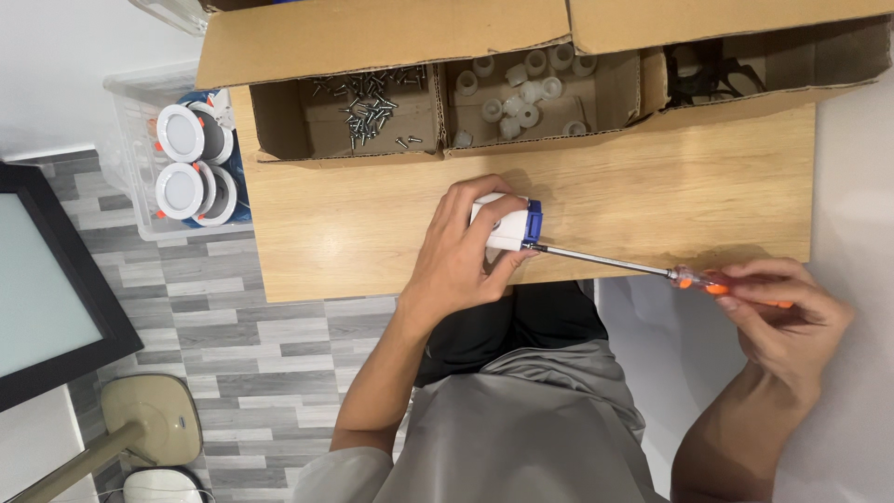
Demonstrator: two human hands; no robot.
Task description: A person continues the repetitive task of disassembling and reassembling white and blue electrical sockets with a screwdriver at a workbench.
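Head view, nearest first: the right hand (787, 317) is closed around the orange handle of a screwdriver (643, 268), fingers curled over the grip and thumb on top. The long shaft runs left and slightly up to a small white part (503, 226) with a blue end, which sits at the near edge of the desk (652, 196). The left hand (461, 256) is wrapped over the part, fingers pressed together across its top and thumb underneath, pinning it to the desk. For a clean drive, keep the shaft in line with the screw axis, which appears to enter at the blue end; the tip itself is too small to see. Press along the shaft while turning, and keep the left fingers clear of the tip. Farther back, an open cardboard box (559, 140) holds dark screws (372, 107) in one compartment and white plastic pieces (517, 93) in the next, both within reach.
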